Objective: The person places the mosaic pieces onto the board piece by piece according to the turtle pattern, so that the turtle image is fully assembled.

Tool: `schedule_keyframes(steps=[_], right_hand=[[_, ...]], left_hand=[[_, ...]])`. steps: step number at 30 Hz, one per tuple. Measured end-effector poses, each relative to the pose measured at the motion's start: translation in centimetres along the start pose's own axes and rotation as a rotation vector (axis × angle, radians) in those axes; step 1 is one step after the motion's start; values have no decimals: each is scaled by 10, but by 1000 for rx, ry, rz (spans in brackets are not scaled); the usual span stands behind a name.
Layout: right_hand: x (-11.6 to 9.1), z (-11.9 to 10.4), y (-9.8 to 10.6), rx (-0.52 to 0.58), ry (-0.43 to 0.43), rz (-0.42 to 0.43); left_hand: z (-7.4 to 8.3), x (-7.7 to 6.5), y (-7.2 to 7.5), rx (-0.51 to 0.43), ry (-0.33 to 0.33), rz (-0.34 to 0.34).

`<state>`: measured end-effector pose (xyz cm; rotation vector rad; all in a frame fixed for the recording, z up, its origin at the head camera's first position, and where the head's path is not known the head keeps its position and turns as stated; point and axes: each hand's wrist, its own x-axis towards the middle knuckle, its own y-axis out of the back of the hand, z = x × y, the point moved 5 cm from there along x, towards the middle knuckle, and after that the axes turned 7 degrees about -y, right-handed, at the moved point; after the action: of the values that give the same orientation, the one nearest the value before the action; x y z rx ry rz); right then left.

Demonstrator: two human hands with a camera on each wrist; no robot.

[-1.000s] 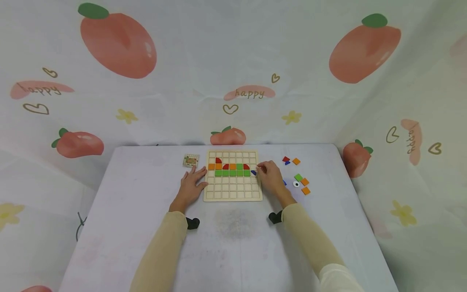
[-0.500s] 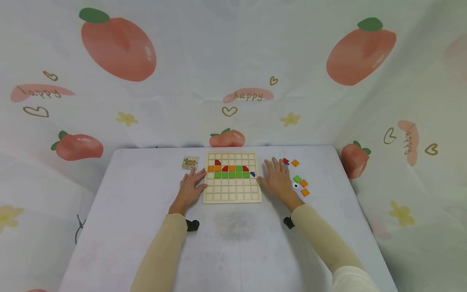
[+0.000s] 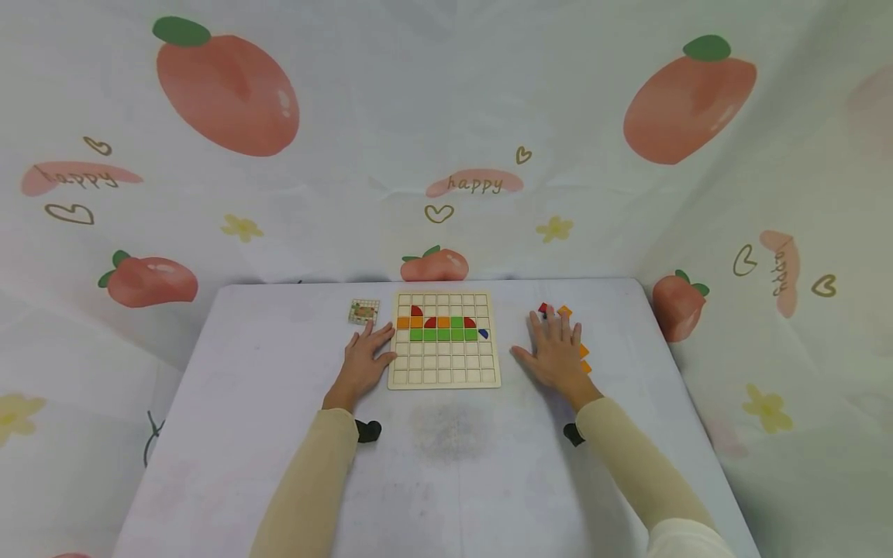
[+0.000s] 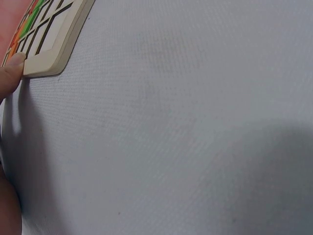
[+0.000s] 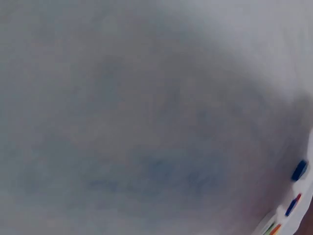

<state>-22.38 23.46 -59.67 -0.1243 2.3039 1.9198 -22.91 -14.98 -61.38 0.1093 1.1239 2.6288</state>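
A pale wooden grid board (image 3: 443, 377) lies on the table, holding a row of green squares (image 3: 443, 335). Above that row are orange squares (image 3: 443, 322) and red quarter-round pieces (image 3: 416, 311). One blue half-round piece (image 3: 484, 334) sits skewed at the row's right end. My left hand (image 3: 359, 364) rests against the board's left edge; in the left wrist view its thumb (image 4: 12, 73) touches the rim. To the board's right, my right hand (image 3: 556, 358) spreads its fingers over loose pieces, hiding several. Blue pieces (image 5: 299, 170) show at the right wrist view's edge.
A small picture card (image 3: 363, 311) lies beyond my left fingertips. Around my right hand, a red piece (image 3: 543, 308) and orange squares (image 3: 584, 367) peek out. A patterned cloth (image 3: 335, 232) hangs behind the white table (image 3: 446, 496).
My right hand let go of the blue half-round piece on the board and moved right over the loose pieces, its fingers spreading. The left hand stayed at the board's edge.
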Motion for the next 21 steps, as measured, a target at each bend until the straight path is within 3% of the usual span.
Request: schedule_keyframes(steps=[16, 21], right_hand=[[-15, 55, -1, 35, -70, -23], [-19, 64, 4, 70, -86, 21]], left_hand=[[2, 0, 0, 3, 11, -7], [3, -2, 2, 1, 0, -1]])
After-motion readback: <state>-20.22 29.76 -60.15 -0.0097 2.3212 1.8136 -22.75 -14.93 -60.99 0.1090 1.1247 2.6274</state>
